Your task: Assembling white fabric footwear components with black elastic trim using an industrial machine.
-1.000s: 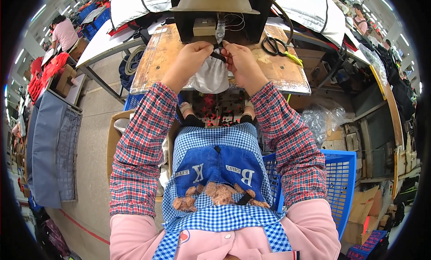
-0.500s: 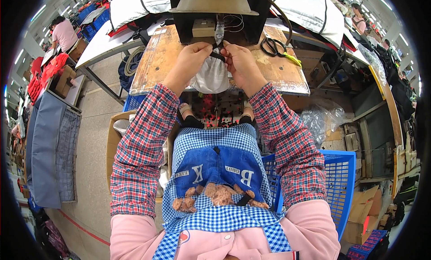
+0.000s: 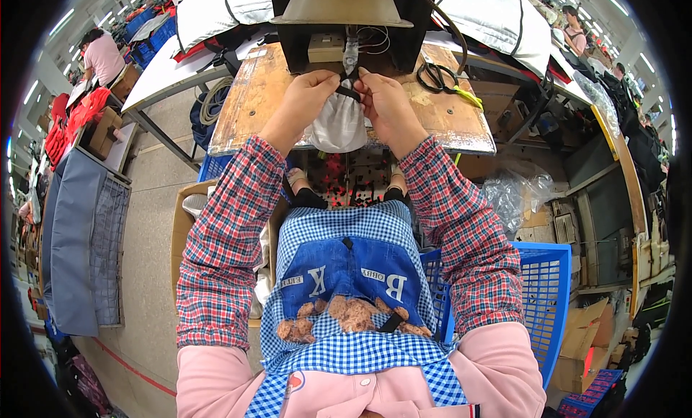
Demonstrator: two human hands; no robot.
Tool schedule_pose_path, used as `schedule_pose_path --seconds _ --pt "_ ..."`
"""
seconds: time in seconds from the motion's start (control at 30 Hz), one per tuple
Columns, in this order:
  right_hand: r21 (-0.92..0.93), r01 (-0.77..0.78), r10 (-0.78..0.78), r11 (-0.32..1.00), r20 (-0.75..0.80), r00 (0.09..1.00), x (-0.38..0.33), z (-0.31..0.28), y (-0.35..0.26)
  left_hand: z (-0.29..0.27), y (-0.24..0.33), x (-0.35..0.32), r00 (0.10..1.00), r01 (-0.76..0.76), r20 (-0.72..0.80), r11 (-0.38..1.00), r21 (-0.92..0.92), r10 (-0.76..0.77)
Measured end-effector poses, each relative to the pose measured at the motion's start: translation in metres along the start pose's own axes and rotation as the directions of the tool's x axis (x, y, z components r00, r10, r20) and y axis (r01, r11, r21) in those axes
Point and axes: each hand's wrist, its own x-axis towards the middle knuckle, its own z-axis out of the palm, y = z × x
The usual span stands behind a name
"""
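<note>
Both my hands are at the front of a dark machine, just below its metal working tip (image 3: 351, 55). Between them runs a short black strip (image 3: 349, 93), which looks like webbing. My left hand (image 3: 306, 104) pinches the strip's left end, thumb and fingertips pressed together. At the right end, my right hand (image 3: 390, 104) is closed on it with bent fingers. Directly under the strip a white cloth bundle (image 3: 339, 128) hangs at the table's front edge. My fingers hide the ends of the strip.
On the worn wooden table (image 3: 249, 104), black-handled scissors (image 3: 437, 77) lie right of my hand beside a yellow-green item (image 3: 469, 98). A flared metal cover (image 3: 343, 5) hangs overhead. A blue plastic basket (image 3: 542, 274) stands to my right, a cardboard box (image 3: 186, 238) to my left.
</note>
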Motion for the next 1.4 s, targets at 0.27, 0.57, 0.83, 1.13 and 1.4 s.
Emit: schedule_pose_path --seconds 0.27,0.57,0.83,1.13,1.4 --pt "0.024 0.006 -0.006 1.0 0.009 1.0 -0.001 -0.001 -0.002 -0.004 -0.001 0.002 1.0 -0.014 0.007 0.999 -0.031 0.014" --pt "-0.357 -0.039 0.095 0.933 0.142 0.985 -0.036 -0.025 -0.014 -0.024 0.003 -0.019 0.989 0.117 0.097 0.993 -0.009 -0.116" --pt "-0.468 0.223 -0.107 0.855 0.261 0.959 -0.046 -0.016 -0.006 -0.028 0.011 -0.024 0.951 0.185 0.263 0.981 -0.058 -0.164" --pt "-0.444 0.261 -0.188 0.857 0.202 0.961 -0.03 -0.012 0.001 -0.023 0.021 -0.015 0.979 0.119 0.165 0.993 0.019 -0.121" --pt "-0.329 0.213 -0.167 0.92 0.163 0.972 -0.015 -0.009 0.0 -0.023 0.023 0.003 0.968 0.181 0.184 0.982 -0.049 -0.169"
